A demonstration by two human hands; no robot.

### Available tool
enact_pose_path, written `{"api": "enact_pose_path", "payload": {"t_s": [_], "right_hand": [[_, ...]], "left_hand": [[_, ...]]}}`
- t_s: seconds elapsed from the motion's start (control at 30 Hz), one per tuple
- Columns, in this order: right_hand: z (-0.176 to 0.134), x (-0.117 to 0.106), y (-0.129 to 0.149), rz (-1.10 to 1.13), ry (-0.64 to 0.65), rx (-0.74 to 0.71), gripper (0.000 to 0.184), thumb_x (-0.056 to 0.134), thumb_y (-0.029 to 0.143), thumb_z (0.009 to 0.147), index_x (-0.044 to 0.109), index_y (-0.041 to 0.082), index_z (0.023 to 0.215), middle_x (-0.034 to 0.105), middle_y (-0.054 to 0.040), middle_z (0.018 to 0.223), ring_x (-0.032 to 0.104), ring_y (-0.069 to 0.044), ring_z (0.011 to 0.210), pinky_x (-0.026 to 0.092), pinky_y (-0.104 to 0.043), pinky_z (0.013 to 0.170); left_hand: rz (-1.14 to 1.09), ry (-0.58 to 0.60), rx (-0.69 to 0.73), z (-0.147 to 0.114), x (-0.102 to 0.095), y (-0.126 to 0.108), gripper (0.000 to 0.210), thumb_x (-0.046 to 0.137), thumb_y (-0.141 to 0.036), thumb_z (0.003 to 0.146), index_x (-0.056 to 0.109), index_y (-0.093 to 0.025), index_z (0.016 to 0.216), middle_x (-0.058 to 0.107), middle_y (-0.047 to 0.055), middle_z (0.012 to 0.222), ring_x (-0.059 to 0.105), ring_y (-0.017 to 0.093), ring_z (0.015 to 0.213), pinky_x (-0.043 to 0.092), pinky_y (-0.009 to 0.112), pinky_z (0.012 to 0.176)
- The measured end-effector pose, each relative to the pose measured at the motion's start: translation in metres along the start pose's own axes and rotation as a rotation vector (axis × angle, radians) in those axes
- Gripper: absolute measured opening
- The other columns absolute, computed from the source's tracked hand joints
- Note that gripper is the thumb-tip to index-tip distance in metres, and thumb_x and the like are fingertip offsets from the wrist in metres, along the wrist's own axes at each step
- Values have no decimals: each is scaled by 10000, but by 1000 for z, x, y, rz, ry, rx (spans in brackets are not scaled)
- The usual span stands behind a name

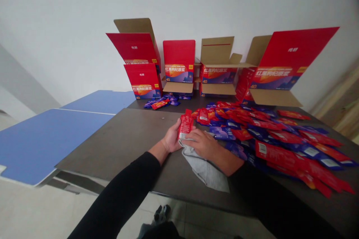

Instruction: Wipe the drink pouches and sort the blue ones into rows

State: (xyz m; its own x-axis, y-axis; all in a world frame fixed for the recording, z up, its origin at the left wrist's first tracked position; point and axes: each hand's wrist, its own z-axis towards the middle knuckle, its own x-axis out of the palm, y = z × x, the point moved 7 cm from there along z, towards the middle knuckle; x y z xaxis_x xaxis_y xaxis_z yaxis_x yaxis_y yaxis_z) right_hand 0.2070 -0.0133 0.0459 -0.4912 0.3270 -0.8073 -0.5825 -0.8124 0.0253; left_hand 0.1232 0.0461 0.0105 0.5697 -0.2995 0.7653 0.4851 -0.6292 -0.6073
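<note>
My left hand (pixel 171 137) is closed around a red drink pouch (pixel 185 125), its narrow spout end pointing away from me and a barcode near its lower edge. Closed on a grey cloth (pixel 206 171), my right hand (pixel 204 143) presses against the pouch's lower right side. The cloth hangs from these fingers onto the dark table. Just right of the right hand spreads a heap of red and purple pouches (pixel 276 136). A smaller group of pouches (pixel 161 103) lies beyond the left hand.
Open red cartons stand along the wall: stacked ones at left (pixel 143 82), two in the middle (pixel 179 61) (pixel 217 76), and one at right (pixel 277 71) with flaps jutting out. A blue table (pixel 81 127) adjoins the dark table (pixel 112 149) on the left.
</note>
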Motion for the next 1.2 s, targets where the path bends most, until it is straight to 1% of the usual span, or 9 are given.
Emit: {"api": "enact_pose_path", "payload": {"t_s": [0.23, 0.4, 0.53, 0.73, 0.83, 0.93, 1.03, 1.13, 1.2], "right_hand": [[-1, -4, -21, -58, -81, 132, 374, 537, 81, 875, 729, 257, 1143, 688, -73, 1112, 549, -233, 1009, 512, -375, 856], [-6, -11, -44, -42, -166, 300, 492, 499, 18, 773, 723, 249, 1145, 649, -86, 1110, 521, -258, 1034, 502, -423, 913], [-12, -17, -55, -50, -261, 376, 549, 481, 6, 720, 695, 232, 1172, 603, -97, 1098, 506, -268, 1043, 491, -440, 938], [-19, -27, -68, -50, -390, 458, 521, 491, 34, 732, 667, 223, 1185, 567, -102, 1073, 512, -271, 1037, 486, -453, 947], [-22, -31, -77, -61, -411, 501, 486, 487, 45, 748, 668, 201, 1172, 563, -106, 1039, 520, -272, 1018, 486, -460, 942], [-26, -39, -82, -85, -467, 545, 495, 480, 42, 746, 663, 182, 1184, 557, -108, 1039, 526, -275, 1022, 481, -479, 953], [-24, -43, -72, -94, -465, 489, 547, 484, 28, 729, 662, 210, 1214, 577, -102, 1083, 531, -273, 1045, 469, -486, 977], [-12, -34, -42, -52, -334, 300, 528, 482, 25, 774, 686, 250, 1205, 629, -85, 1114, 545, -257, 1045, 476, -442, 968], [-6, -26, -17, -33, -245, 168, 469, 489, 48, 841, 698, 275, 1194, 660, -67, 1131, 557, -240, 1038, 485, -399, 942]], "left_hand": [[2, 38, -22, 5, 3, 12, 383, 505, -461, 963, 678, -119, 953, 651, 56, 729, 625, 152, 651, 507, 275, 690], [139, 15, -16, 6, -2, 12, 394, 484, -452, 977, 673, -120, 1074, 706, 112, 897, 685, 204, 782, 543, 315, 685], [223, 39, -35, 4, 0, 11, 441, 447, -466, 987, 668, -112, 1127, 716, 138, 911, 698, 213, 780, 547, 309, 660], [313, 139, -95, 0, 2, 13, 529, 428, -524, 976, 663, -90, 1165, 724, 157, 857, 671, 185, 626, 489, 267, 573], [314, 158, -153, -2, 3, 15, 549, 415, -537, 974, 654, -89, 1183, 727, 167, 867, 662, 187, 603, 475, 269, 557], [211, 152, -110, -2, 7, 9, 531, 394, -509, 988, 631, -103, 1235, 721, 182, 1000, 692, 213, 745, 495, 282, 603], [88, 114, -57, -1, 8, 2, 488, 411, -478, 989, 628, -116, 1236, 705, 172, 1075, 687, 205, 807, 501, 283, 634], [32, 64, -40, -1, 7, 0, 436, 469, -480, 965, 669, -120, 1106, 711, 124, 905, 665, 186, 715, 478, 267, 597], [18, 53, -62, -2, 7, 3, 441, 492, -514, 945, 684, -123, 1009, 699, 100, 814, 656, 185, 684, 489, 281, 629]]}}
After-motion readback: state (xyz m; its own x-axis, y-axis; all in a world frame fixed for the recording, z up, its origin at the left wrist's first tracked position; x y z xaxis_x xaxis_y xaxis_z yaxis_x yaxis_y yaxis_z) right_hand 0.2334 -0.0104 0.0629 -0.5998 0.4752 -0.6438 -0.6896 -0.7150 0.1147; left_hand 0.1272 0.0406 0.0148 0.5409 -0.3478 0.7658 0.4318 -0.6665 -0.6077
